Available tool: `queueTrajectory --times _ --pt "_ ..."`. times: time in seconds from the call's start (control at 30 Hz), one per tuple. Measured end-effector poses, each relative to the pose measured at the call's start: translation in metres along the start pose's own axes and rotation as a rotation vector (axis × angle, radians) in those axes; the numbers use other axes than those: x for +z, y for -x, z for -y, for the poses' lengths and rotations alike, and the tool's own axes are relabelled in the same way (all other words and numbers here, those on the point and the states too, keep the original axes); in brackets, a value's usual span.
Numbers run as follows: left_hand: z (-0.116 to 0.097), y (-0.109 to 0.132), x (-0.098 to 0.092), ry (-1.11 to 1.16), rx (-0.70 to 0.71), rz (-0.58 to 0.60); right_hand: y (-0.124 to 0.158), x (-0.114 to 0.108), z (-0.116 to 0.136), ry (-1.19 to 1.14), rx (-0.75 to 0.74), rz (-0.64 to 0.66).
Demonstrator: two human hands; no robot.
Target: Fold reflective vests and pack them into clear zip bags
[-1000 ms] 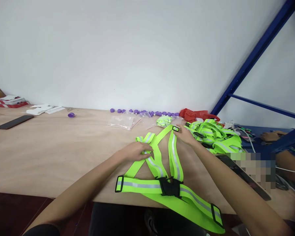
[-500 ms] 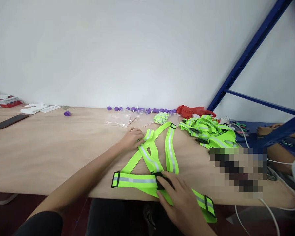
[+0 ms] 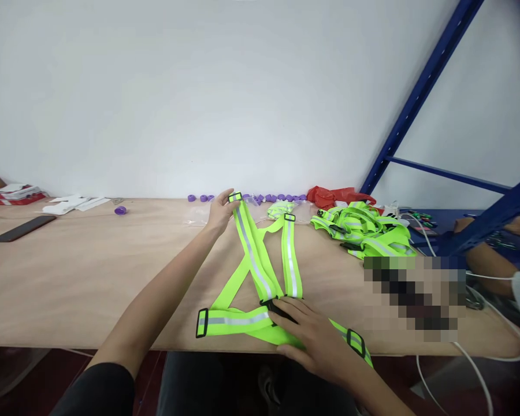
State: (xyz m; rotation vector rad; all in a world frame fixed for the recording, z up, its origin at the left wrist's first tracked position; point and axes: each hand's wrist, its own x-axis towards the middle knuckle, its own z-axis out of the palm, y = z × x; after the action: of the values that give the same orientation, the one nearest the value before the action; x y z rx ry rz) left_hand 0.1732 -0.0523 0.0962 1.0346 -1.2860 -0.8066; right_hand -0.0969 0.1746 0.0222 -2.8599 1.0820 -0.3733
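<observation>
A neon-green reflective vest [image 3: 253,254] of elastic straps with silver stripes lies near the table's front edge. My left hand [image 3: 221,211] pinches the top end of its left shoulder strap beside a black slider [image 3: 234,197], holding that strap stretched away from me. Over the black buckle [image 3: 282,309] at the waist lies my right hand [image 3: 309,335], its fingers extended flat and partly hiding the buckle. Another slider [image 3: 289,218] tops the right shoulder strap. The waist strap carries a slider [image 3: 202,323] at its left end and one [image 3: 356,342] at the right.
A heap of similar green vests [image 3: 364,231] lies on the right, near a red plastic bag [image 3: 333,195]. Purple rolls [image 3: 271,198] and clear bags line the wall. A phone [image 3: 23,229] is far left. Blue rack posts [image 3: 420,98] and another person's arm [image 3: 489,263] are right.
My left hand has moved up and away, drawing the folded left shoulder strap out straight. My right hand stays on the buckle. The view has shifted slightly.
</observation>
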Motion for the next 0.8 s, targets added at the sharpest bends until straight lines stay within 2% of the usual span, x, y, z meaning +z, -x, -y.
queueTrajectory --times 0.13,0.3,0.5,0.6,0.7,0.8 --pt "0.012 -0.010 -0.010 -0.232 0.047 0.035 0.001 -0.002 -0.003 -0.053 -0.032 0.000" --pt "0.028 -0.017 -0.017 -0.507 -0.008 0.143 0.000 -0.003 -0.007 -0.085 -0.053 0.031" --pt "0.057 -0.005 0.000 -0.774 -0.035 0.180 -0.010 -0.012 -0.006 -0.074 -0.089 0.128" --pt "0.063 0.004 0.009 -0.889 -0.066 0.186 -0.008 -0.023 -0.009 -0.031 -0.083 0.102" --pt "0.054 0.008 0.009 -0.966 -0.086 0.191 0.013 -0.038 -0.026 -0.015 0.104 -0.023" --pt "0.026 0.019 -0.002 -0.988 -0.065 0.242 0.050 -0.048 -0.049 -0.026 0.396 -0.090"
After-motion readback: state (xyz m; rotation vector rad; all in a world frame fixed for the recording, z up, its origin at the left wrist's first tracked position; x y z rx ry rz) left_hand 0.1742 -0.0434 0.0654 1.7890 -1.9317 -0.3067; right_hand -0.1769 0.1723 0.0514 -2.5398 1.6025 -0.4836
